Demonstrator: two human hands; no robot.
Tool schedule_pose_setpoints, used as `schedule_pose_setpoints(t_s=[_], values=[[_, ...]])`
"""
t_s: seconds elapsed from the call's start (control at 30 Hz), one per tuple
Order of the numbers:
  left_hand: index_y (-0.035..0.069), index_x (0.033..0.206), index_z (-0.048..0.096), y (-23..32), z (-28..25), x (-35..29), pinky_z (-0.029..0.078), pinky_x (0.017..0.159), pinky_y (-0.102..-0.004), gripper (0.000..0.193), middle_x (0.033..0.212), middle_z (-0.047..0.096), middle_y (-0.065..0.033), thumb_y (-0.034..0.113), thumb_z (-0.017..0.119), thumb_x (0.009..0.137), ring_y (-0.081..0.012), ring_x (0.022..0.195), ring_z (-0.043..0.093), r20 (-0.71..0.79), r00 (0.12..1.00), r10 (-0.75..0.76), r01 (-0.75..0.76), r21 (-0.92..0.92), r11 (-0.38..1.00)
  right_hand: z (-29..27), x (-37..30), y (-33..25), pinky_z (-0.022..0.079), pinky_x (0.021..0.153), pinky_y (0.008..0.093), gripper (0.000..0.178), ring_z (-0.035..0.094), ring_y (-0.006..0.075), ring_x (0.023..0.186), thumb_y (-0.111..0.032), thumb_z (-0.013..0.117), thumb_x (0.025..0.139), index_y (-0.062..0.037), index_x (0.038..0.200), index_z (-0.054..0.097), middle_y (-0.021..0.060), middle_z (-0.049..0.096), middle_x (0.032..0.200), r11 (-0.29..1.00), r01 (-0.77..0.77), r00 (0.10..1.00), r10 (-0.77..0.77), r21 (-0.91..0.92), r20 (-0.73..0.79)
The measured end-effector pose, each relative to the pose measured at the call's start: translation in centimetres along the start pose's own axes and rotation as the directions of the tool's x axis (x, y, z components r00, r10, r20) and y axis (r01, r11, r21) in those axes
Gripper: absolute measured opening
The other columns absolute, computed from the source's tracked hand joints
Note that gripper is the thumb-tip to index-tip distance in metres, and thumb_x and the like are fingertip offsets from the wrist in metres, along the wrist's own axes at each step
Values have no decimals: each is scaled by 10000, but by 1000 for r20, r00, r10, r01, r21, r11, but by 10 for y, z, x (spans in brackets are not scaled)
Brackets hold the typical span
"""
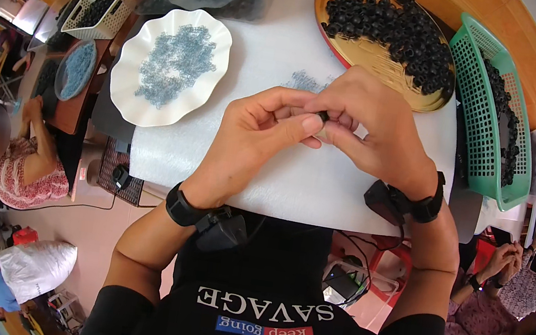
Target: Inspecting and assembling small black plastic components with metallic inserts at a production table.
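**Where our left hand point(254, 124) meets our right hand point(382, 119), a small black piece point(323, 115) sits at the fingertips**

As we look down, both hands are above the white-covered table point(213, 166), between its left and right edges. Our left thumb and fingers are clamped on the black piece. Our right fingers are curled and drawn in close around the same spot; whether they grip it too, we cannot tell, since the fingers overlap.

Just beyond our fingertips, toward the far edge, we see a small heap of clear bluish bits point(305, 80) on the table, partly hidden by the right hand. Many more bluish pieces point(175, 70) lie spread on a white wavy-rimmed plate point(126, 77) at the left edge. At the far left corner we have a clear plastic box point(253, 9) with dark contents.

A round gold tray point(351, 50) stands at the far right corner, loaded with black rings point(387, 19) mostly toward its far side. Just outside the right edge, a green basket point(474, 108) holds more black parts point(509, 151). We wear a black band on each wrist. Well apart, past the left edge, sits a person in a patterned top point(34, 178).
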State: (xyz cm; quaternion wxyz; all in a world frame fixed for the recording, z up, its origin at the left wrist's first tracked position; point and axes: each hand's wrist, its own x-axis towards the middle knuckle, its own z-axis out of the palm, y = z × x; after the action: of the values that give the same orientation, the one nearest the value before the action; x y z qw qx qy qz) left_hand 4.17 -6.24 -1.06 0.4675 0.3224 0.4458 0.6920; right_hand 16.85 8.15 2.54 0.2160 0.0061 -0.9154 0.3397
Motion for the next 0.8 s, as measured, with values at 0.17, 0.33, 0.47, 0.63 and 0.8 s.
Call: schedule_pose_setpoints(t_s=[0.17,0.33,0.47,0.63,0.8], values=[[-36,1173,580,0,-7,-3,542,766,-295,265,994,676,-140,103,563,948,-203,846,672,46,995,-90,96,-145,985,-14,-1,-2,453,565,250,302,537,125,632,-5,682,766,-97,1053,656,41,554,790,998,-40,999,40,55,5],[-38,1185,561,7,-17,-9,532,727,-303,278,965,671,-176,129,517,967,-223,793,673,-4,997,-80,80,-27,996,-41,-7,19,429,550,235,112,544,125,607,-9,668,794,-18,905,658,46,570,749,964,-161,974,121,-210,-189],[-36,1144,576,8,-28,-14,539,729,-304,252,982,677,-177,134,535,963,-220,806,678,-19,999,-49,48,-5,999,-41,-12,24,459,591,313,69,584,233,652,-44,640,796,-13,857,649,93,607,780,942,-155,988,148,-297,-44],[-44,1135,566,7,-35,-20,542,717,-307,244,968,674,-197,125,534,961,-227,787,680,-7,999,-33,33,8,999,-27,-15,40,469,632,336,110,600,261,712,-23,639,787,-28,892,673,98,610,783,913,-8,1000,20,-409,24],[-44,1141,560,7,-36,-20,542,717,-308,248,968,674,-202,123,538,959,-231,791,680,-1,1000,-26,26,2,1000,-18,-16,39,471,630,358,108,611,279,730,-39,633,793,-39,890,680,97,619,800,854,-76,988,136,-515,80]])
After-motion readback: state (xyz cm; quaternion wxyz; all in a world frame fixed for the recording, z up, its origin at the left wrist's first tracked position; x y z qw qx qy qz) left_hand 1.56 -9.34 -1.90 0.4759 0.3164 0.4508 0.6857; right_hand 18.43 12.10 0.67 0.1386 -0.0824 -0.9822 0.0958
